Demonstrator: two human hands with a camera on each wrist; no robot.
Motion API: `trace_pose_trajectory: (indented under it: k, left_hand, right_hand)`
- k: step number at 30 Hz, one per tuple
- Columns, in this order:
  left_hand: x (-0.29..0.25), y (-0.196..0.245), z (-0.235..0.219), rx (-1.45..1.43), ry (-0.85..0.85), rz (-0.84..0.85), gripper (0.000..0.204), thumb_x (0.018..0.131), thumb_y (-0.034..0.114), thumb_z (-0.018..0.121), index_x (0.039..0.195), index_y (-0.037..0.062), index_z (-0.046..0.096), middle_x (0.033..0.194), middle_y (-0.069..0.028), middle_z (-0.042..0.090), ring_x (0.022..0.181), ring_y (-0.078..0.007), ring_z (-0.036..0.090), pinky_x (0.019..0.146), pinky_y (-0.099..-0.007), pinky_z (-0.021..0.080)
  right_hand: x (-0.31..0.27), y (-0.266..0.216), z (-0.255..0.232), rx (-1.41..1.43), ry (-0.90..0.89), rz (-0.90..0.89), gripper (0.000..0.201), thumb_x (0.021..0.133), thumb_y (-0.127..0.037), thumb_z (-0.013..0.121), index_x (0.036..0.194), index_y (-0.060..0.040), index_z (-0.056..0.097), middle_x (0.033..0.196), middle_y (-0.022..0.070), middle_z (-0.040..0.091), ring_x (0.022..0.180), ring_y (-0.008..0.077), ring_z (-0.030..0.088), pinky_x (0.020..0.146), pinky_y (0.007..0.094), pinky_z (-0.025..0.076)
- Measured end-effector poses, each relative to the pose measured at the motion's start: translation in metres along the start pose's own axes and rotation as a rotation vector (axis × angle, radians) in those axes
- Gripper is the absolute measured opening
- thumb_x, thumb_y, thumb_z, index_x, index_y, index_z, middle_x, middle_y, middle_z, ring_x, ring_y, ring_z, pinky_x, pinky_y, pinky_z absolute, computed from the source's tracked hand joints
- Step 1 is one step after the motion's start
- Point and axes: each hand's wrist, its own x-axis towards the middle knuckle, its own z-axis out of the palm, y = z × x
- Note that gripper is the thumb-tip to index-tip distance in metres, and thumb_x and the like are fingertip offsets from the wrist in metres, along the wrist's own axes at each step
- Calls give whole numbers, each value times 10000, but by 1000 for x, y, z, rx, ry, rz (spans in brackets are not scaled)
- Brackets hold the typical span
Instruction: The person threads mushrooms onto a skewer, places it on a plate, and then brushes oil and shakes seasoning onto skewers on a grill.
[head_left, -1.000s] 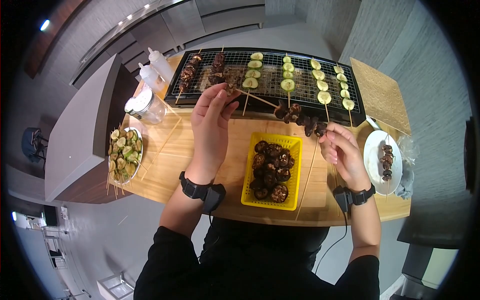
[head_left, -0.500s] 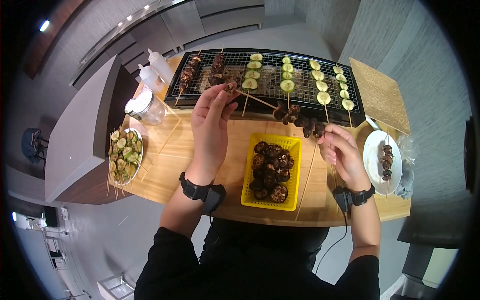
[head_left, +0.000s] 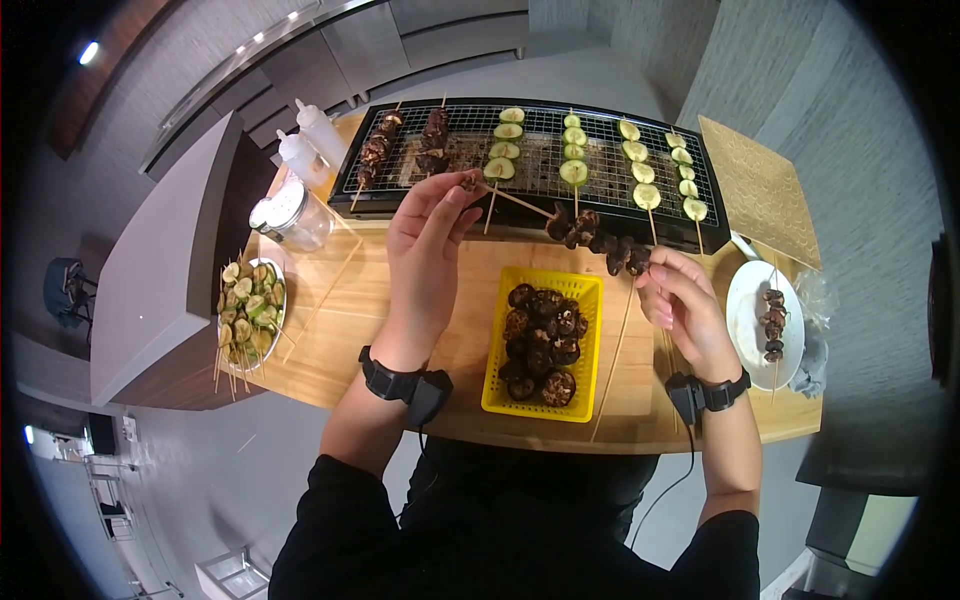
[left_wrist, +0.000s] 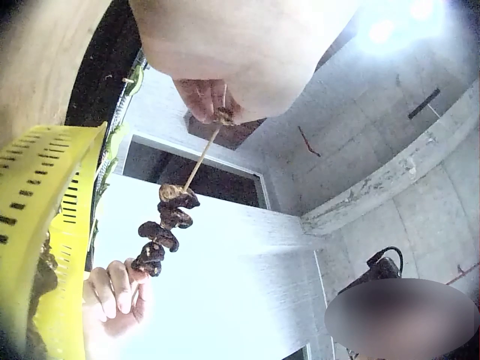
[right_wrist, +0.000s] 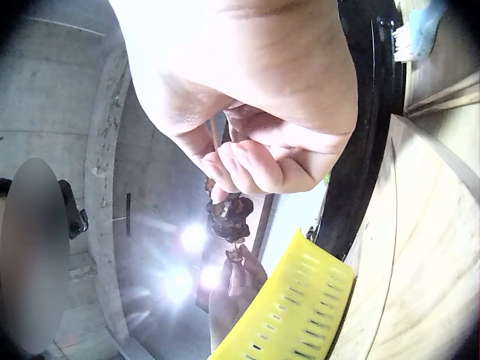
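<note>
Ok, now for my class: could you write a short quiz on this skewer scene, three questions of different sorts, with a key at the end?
1. Count: how many skewers of green-rimmed round slices lie on the black rectangular grill?

2. True or false: in the head view, a white oval plate bearing one skewer of brown pieces is right of the yellow plastic basket.

3. Which hand pinches the single small brown piece on the thin wooden skewer?

Key: 1. Four. 2. True. 3. The left hand.
</note>
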Motion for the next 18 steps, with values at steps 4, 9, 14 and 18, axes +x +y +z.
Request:
trace_pose_trajectory:
  k: [4, 9, 14, 18]
  left_hand:
    - [0, 1, 1, 11, -8, -10, 200, 1043, 94, 613, 1228, 35, 662, 1251, -87, 713, 1156, -166, 673, 975, -288, 521]
    - [-2, 1, 4, 45, -24, -28, 221, 1027, 69, 631, 1237, 22, 686, 1240, -89, 724, 1142, -158, 677, 963, -277, 526]
    - [-4, 1, 6, 121, -84, -38, 228, 1000, 32, 658, 1223, 17, 708, 1254, -105, 723, 1155, -142, 664, 976, -270, 522]
    - [-6, 0, 9, 162, -162, -33, 221, 975, -3, 677, 1189, 18, 728, 1264, -130, 718, 1181, -160, 658, 1020, -286, 518]
  right_hand:
    - [-1, 0, -1, -9, -16, 8, 162, 1040, -135, 552, 988, -6, 634, 640, -56, 430, 548, 27, 359, 493, 204, 254]
    - [0, 2, -2, -22, -23, 11, 170, 1040, -129, 559, 1015, 10, 654, 630, -55, 430, 544, 29, 364, 494, 206, 259]
    - [0, 2, -1, -60, -35, 9, 174, 1039, -121, 563, 1030, 17, 669, 635, -59, 439, 547, 29, 373, 496, 202, 265]
    - [-1, 1, 1, -79, -31, 14, 179, 1042, -116, 560, 1030, 15, 680, 641, -64, 443, 548, 26, 373, 498, 202, 268]
